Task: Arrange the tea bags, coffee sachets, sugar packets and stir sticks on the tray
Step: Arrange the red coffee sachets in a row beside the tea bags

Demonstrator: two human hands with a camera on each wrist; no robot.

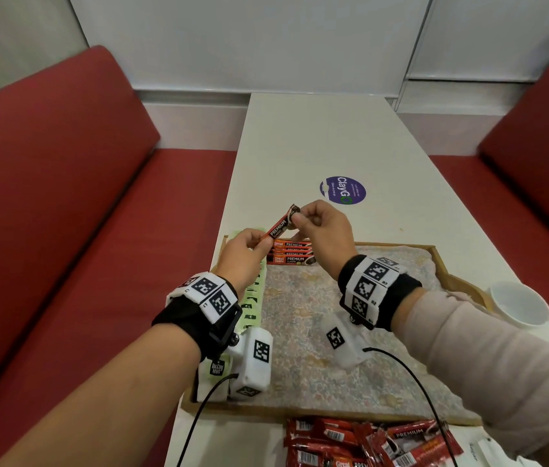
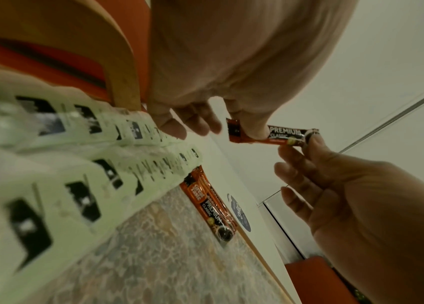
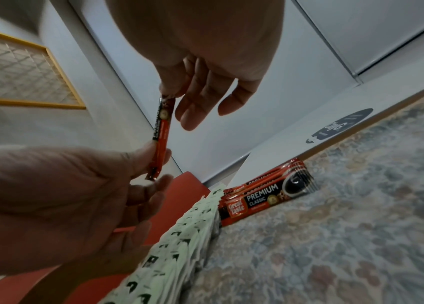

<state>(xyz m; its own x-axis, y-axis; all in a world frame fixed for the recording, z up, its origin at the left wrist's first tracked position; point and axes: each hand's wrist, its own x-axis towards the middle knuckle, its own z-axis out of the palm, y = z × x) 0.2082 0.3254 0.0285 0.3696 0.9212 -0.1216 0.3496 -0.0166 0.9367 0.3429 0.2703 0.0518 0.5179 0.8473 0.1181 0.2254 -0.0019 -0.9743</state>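
Observation:
A red and black coffee sachet hangs in the air above the far left of the wooden tray. My left hand pinches its lower left end and my right hand pinches its upper right end. The wrist views show the same sachet stretched between both hands. On the tray's floral liner, a short stack of coffee sachets lies at the far edge. A row of pale green tea bags runs along the left side.
A loose pile of red coffee sachets lies on the white table in front of the tray. A white paper cup stands right of the tray. A purple sticker is beyond it. Red benches flank the table.

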